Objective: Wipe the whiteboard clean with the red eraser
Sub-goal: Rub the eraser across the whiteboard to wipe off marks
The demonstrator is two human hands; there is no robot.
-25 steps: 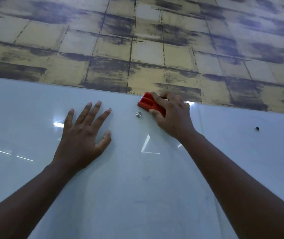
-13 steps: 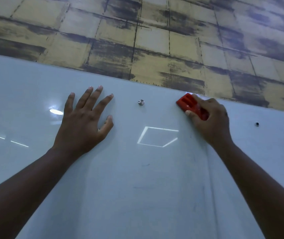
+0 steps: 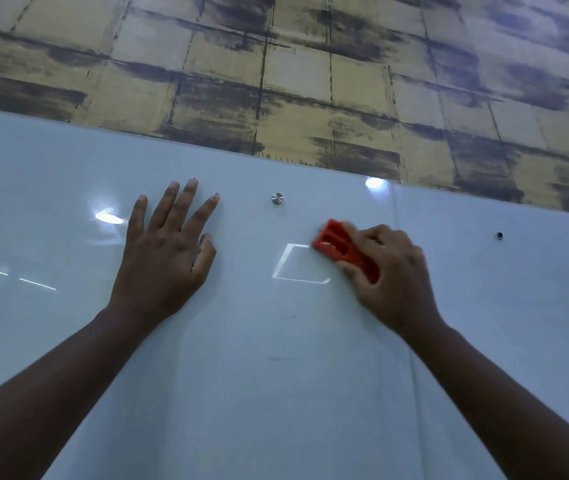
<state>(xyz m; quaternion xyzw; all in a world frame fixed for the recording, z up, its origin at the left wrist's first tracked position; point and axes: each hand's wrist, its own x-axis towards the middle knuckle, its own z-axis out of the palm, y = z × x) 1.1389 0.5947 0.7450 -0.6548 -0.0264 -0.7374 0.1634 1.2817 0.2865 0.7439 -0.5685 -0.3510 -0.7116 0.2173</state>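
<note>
Right hand (image 3: 392, 271) grips red eraser (image 3: 343, 249) on whiteboard (image 3: 276, 393); left hand (image 3: 163, 258) flat.

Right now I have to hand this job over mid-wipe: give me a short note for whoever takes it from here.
Left hand: open, flat on the whiteboard, bracing.
Right hand: grips the red eraser, pressed to the board below its top edge, right of the silver mounting stud.
Done: the board near the hands looks mostly clean.
Left: faint dark marks lower down, centre; wipe those. Bright shapes appear to be light reflections, not ink.
</note>
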